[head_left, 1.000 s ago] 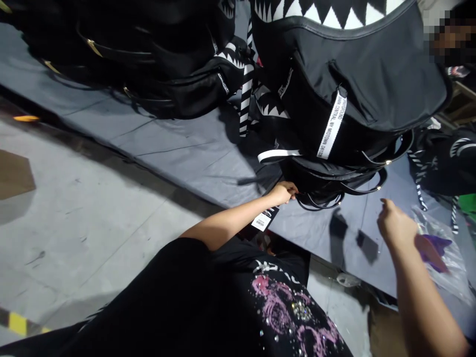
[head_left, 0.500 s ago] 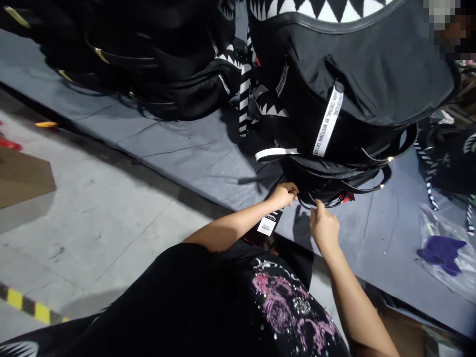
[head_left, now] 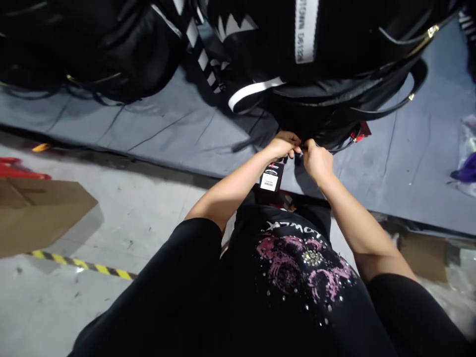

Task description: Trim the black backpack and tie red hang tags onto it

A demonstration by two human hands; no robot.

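A black backpack (head_left: 316,114) with a printed white strip (head_left: 306,29) and jagged white teeth lies on the grey-covered table. At its near edge my left hand (head_left: 284,145) is closed, fingertips pinched together. My right hand (head_left: 318,161) is also closed, its fingertips almost touching the left ones. What they pinch is small, dark and hidden by the fingers. Just below my left hand hangs a black hang tag (head_left: 270,179) with a white barcode label. From beside my right hand a thin dark strap (head_left: 340,148) curves towards a red tag (head_left: 364,130).
More black bags (head_left: 92,54) lie on the table (head_left: 159,134) to the left. A purple item (head_left: 467,171) in clear plastic is at the right edge. On the floor stand a cardboard box (head_left: 44,213) and yellow-black tape (head_left: 85,265).
My right hand has come in from the right to meet my left at the bag's near edge. The view has tilted down, so bag and hands sit higher in it.
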